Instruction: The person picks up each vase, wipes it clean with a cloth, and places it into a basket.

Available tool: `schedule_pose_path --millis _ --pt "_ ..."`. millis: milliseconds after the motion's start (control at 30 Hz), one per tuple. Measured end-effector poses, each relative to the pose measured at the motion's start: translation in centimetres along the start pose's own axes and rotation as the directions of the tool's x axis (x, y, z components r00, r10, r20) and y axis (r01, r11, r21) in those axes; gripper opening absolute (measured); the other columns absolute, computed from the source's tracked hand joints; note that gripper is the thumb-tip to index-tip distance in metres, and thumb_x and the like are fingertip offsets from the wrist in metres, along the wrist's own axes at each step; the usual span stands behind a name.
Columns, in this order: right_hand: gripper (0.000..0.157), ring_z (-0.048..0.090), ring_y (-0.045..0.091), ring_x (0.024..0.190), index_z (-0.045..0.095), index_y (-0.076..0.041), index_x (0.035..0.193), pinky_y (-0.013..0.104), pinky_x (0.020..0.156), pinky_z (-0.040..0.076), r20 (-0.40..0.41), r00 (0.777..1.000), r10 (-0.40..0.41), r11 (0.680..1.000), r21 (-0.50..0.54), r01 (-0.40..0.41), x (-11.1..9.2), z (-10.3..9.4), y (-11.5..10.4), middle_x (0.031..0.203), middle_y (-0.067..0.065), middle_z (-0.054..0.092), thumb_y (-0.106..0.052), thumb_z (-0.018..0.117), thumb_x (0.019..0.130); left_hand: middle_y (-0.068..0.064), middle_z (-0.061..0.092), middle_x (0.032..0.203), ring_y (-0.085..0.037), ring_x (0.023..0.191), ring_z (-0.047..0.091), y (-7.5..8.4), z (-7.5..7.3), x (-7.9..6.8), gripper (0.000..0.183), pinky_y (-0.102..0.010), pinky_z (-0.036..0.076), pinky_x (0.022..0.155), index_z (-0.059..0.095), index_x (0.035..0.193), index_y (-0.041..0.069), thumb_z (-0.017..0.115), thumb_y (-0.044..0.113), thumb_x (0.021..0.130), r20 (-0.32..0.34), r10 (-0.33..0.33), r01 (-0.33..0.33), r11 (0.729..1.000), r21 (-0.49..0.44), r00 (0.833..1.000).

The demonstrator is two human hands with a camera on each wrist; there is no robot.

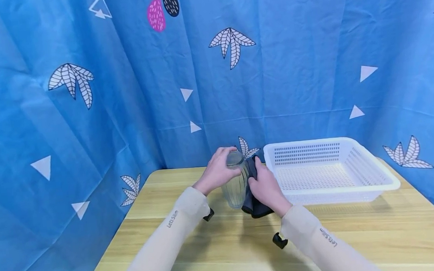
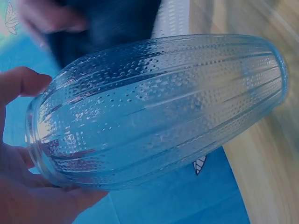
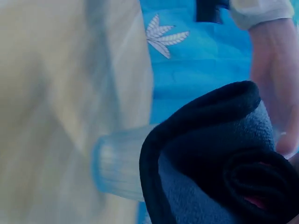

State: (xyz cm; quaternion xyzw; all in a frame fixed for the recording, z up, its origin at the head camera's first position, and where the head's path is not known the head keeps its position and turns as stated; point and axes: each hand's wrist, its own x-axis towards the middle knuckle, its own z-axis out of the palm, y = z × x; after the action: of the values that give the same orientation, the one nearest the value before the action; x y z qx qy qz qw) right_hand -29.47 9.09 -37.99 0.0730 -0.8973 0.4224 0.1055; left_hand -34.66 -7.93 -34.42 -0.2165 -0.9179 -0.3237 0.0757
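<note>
My left hand [image 1: 219, 169] grips a clear ribbed glass vase [image 1: 235, 189] round its rim, thumb and fingers on either side of the neck. The left wrist view shows the vase [image 2: 159, 112] whole, with rows of raised dots on its ribbed wall. My right hand [image 1: 265, 185] pinches a dark grey cloth [image 1: 254, 207] with a black edge, at the vase's right side. In the right wrist view the folded cloth [image 3: 201, 154] covers most of the vase, whose base [image 3: 117, 163] shows past it; the right fingers are largely hidden there.
A white plastic basket [image 1: 374, 187] with slotted walls stands on the wooden table [image 1: 226, 254], just right of the cloth. A blue patterned curtain [image 1: 291, 61] hangs behind the table and along its left side. Each wrist wears a black strap piece [image 1: 280, 241].
</note>
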Motion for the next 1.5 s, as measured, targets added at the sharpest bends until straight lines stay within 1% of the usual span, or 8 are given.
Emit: schedule_pose_path --millis 167,433,633,1033,1200,1300,1400,1500 --pt "0.075 0.035 0.042 0.145 0.014 0.000 0.160 0.056 0.113 0.036 -0.043 0.995 -0.090 0.994 -0.059 0.087 0.5 -0.6 -0.9 0.161 0.028 0.027 -0.009 0.054 0.097 -0.005 0.043 0.147 -0.028 0.136 0.042 0.2 0.3 0.2 0.075 -0.049 0.041 0.106 0.042 0.152 0.023 0.073 0.027 0.083 0.015 -0.004 0.005 0.999 -0.036 1.000" --pt "0.075 0.030 0.044 0.147 0.000 0.005 0.159 0.057 0.113 0.036 0.114 0.991 0.072 0.996 -0.061 -0.065 1.1 1.4 1.0 0.161 0.033 0.021 -0.012 0.046 0.103 -0.004 0.039 0.149 -0.028 0.136 0.034 0.2 0.7 0.5 0.073 -0.050 0.040 0.107 0.040 0.152 0.021 0.072 0.031 0.088 0.011 0.006 -0.006 0.998 -0.061 1.000" --pt "0.074 0.049 0.044 0.133 0.006 0.015 0.155 0.052 0.098 0.048 0.175 0.982 0.073 0.996 -0.053 -0.065 0.5 3.6 3.3 0.149 0.037 0.040 -0.009 0.049 0.099 -0.001 0.043 0.147 -0.026 0.135 0.035 -0.3 1.0 0.2 0.071 -0.051 0.040 0.108 0.045 0.148 0.021 0.075 0.044 0.088 -0.027 0.010 -0.012 0.998 -0.065 1.000" --pt "0.069 0.044 0.043 0.138 0.018 0.013 0.154 0.051 0.105 0.044 0.228 0.962 0.152 0.988 -0.036 -0.148 0.2 4.3 5.0 0.152 0.034 0.038 -0.011 0.049 0.098 0.004 0.048 0.152 -0.024 0.130 0.042 0.2 0.7 0.0 0.074 -0.046 0.041 0.107 0.045 0.151 0.026 0.075 0.050 0.087 -0.046 0.025 -0.022 0.997 0.078 0.999" --pt "0.069 0.064 0.036 0.096 0.017 0.010 0.156 0.039 0.070 0.046 0.212 0.963 0.164 0.986 -0.056 -0.156 0.1 3.4 4.2 0.140 0.035 0.051 -0.013 0.049 0.099 -0.002 0.044 0.151 -0.028 0.136 0.041 0.2 0.5 -0.1 0.072 -0.049 0.039 0.110 0.046 0.149 0.027 0.077 0.045 0.087 -0.024 0.013 -0.011 0.999 0.053 1.000" --pt "0.069 0.060 0.031 0.077 0.016 0.009 0.157 0.035 0.061 0.041 0.187 0.972 0.144 0.989 -0.057 -0.136 0.0 2.5 3.2 0.139 0.034 0.053 -0.013 0.048 0.100 -0.005 0.046 0.146 -0.029 0.135 0.044 0.3 0.3 -0.1 0.071 -0.050 0.041 0.108 0.048 0.148 0.026 0.080 0.040 0.085 -0.024 -0.006 0.007 1.000 0.023 1.000" --pt "0.069 0.064 0.034 0.086 0.015 0.009 0.157 0.039 0.068 0.047 0.149 0.983 0.103 0.993 -0.069 -0.093 0.0 1.3 1.8 0.143 0.033 0.050 -0.013 0.048 0.100 -0.004 0.050 0.143 -0.028 0.134 0.046 0.4 0.1 0.0 0.071 -0.050 0.041 0.108 0.049 0.146 0.024 0.081 0.037 0.084 -0.024 -0.005 0.006 1.000 0.019 1.000" --pt "0.070 0.061 0.041 0.116 0.015 0.008 0.157 0.047 0.088 0.051 0.103 0.994 0.040 0.994 -0.103 -0.030 0.2 0.0 0.4 0.151 0.032 0.042 -0.012 0.049 0.099 -0.001 0.052 0.145 -0.027 0.134 0.044 0.3 -0.1 0.1 0.071 -0.049 0.041 0.108 0.051 0.145 0.022 0.082 0.036 0.083 -0.026 0.001 0.000 1.000 0.020 1.000"
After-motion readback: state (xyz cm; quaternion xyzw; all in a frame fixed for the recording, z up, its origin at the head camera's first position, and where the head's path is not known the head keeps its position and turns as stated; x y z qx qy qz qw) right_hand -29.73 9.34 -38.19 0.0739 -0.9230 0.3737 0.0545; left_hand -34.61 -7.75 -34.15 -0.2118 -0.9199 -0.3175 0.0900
